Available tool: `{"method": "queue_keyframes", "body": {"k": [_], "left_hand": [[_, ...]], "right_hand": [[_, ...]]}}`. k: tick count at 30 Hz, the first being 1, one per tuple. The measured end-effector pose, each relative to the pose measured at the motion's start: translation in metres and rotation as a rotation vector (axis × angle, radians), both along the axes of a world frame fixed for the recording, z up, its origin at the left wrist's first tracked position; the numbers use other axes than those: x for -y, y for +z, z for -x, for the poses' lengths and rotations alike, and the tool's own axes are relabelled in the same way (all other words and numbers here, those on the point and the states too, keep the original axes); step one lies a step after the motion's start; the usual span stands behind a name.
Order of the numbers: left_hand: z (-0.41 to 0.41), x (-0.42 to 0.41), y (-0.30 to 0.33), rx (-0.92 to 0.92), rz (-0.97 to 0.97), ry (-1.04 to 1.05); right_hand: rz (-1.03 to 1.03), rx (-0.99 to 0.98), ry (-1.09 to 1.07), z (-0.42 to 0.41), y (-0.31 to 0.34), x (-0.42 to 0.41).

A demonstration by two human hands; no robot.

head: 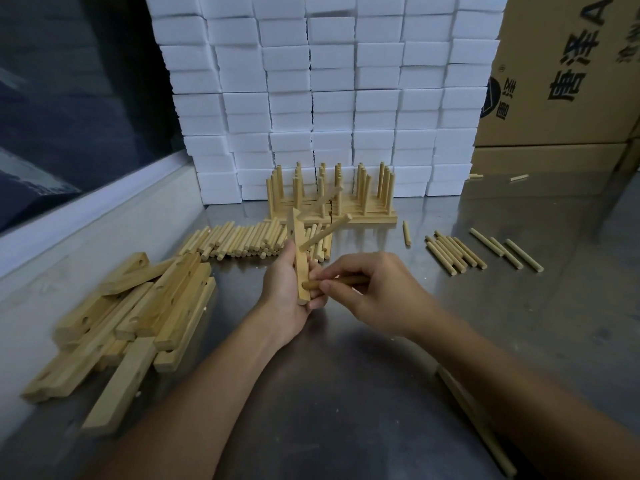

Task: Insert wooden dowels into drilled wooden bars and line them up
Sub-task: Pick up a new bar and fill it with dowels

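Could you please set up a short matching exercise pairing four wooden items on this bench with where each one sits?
Things:
1. bar
2. dowel
3. pile of drilled bars
4. finished bars

Places:
A. in front of the white blocks
B. pinched in the right hand
C. on the table's left side
D. upright in the left hand

Pairs: 1-D, 2-B, 3-C, 4-A

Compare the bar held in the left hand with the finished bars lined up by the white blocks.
The held bar is upright in the left hand; the finished bars lie flat on the table.
The held bar's dowels stick out sideways, and the right hand is pushing one dowel in; the finished bars' dowels stand vertical.
Both are light wood.
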State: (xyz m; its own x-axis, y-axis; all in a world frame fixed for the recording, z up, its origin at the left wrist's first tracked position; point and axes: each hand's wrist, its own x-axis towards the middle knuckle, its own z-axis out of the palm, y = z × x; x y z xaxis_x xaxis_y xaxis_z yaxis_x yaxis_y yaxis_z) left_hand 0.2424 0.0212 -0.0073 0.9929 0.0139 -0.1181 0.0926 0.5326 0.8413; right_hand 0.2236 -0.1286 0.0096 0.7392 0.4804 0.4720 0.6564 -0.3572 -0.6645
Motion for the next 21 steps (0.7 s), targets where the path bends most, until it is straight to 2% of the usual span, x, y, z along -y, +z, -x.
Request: {"method": "queue_keyframes", "body": {"k": [4,11,16,19,21], "left_hand": [[-0.001,0.004,-0.003,0.021,-0.097,0.004],[0.000,0.005,-0.005,0.037,-0.100,0.020],[0.000,0.006,-0.004,0.026,-0.105,0.028],[0.001,0.006,-0.004,0.029,-0.122,0.039],[0.001,0.007,-0.004,0.039,-0.141,0.053]], "right_hand": [[0.237,0.303,-0.053,-0.003,0.009,0.004],[0.344,0.463,-0.005,0.002,0.013,0.003],[0.419,0.443,-0.023,0.003,0.010,-0.001],[0.336,0.367,-0.042,0.004,0.009,-0.003],[0.248,0.230,-0.069,0.005,0.008,-0.004]]}}
